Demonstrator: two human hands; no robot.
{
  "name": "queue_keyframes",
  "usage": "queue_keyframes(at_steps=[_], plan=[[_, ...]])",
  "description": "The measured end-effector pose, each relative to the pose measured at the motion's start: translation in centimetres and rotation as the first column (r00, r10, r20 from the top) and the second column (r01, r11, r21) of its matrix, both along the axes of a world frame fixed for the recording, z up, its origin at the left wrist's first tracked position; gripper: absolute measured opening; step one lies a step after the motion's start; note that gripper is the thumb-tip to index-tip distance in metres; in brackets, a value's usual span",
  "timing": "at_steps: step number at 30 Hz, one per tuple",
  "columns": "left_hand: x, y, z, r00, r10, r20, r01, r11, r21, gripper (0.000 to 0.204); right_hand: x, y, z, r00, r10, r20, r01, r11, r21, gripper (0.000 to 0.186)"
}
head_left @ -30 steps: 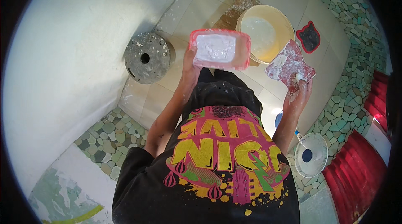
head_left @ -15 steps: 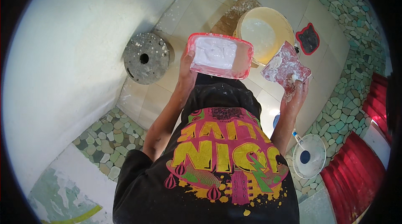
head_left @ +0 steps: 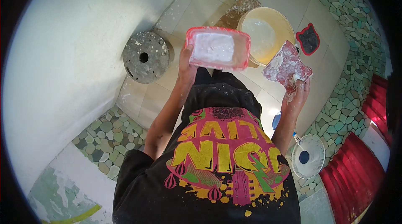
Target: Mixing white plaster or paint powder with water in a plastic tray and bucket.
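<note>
My left hand (head_left: 186, 65) is wrapped round the left end of a red rectangular plastic tub (head_left: 239, 66), its thumb over the rim. Smooth white paste (head_left: 214, 47) fills much of the tub, leaving the right part mostly bare. To the right, my right hand (head_left: 296, 93) grips the lower end of a flat red spreader (head_left: 284, 65) with flared corners, smeared with white paste. The spreader is apart from the tub. Beyond both stands a large cream bucket (head_left: 289, 21) with whitish residue inside; the spreader's upper tip overlaps its rim in view.
Near the white wall (head_left: 83, 56) stands a round speckled grey stool-like block (head_left: 147, 58) with a central hole. A brown board (head_left: 238, 8) lies behind the bucket, and a black mat with red edging (head_left: 308, 39) to its right. A fan (head_left: 308, 156) and red cloth (head_left: 354, 169) are at right.
My left hand has raised the tub slightly away from my body and a little left. The spreader in my right hand has shifted only slightly to the right.
</note>
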State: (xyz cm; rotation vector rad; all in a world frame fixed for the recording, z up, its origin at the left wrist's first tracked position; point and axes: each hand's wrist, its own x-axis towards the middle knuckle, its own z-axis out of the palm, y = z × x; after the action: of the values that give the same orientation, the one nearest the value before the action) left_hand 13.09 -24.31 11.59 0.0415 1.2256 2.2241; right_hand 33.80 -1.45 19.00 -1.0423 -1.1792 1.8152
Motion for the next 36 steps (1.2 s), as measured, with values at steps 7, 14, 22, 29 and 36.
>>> queue_keyframes(at_steps=[7,14,22,29,36], plan=[[-0.7,0.4,0.6,0.999,0.016,-0.033,-0.017,1.000,-0.025,0.060,0.5,0.7,-0.5,0.997,0.071,-0.002,-0.071,0.997,0.022,0.042],[-0.8,0.3,-0.6,0.998,0.002,-0.062,-0.005,0.999,-0.054,0.060,0.6,0.8,0.0,0.994,0.057,-0.098,-0.060,0.998,-0.023,0.042],[0.9,2.1,0.3,0.999,0.001,-0.051,-0.006,0.993,-0.114,0.050,-4.0,-1.0,5.1,0.910,0.413,0.037,-0.407,0.874,0.264,0.044],[2.0,2.5,1.2,0.995,-0.045,-0.088,0.034,0.991,-0.126,0.045,-9.3,-4.0,5.4,0.528,0.275,0.803,-0.845,0.083,0.528,0.030],[2.4,2.6,1.3,0.988,-0.071,-0.138,0.037,0.971,-0.234,0.042,-9.9,-4.8,4.5,0.388,0.374,0.842,-0.910,0.010,0.414,0.029]])
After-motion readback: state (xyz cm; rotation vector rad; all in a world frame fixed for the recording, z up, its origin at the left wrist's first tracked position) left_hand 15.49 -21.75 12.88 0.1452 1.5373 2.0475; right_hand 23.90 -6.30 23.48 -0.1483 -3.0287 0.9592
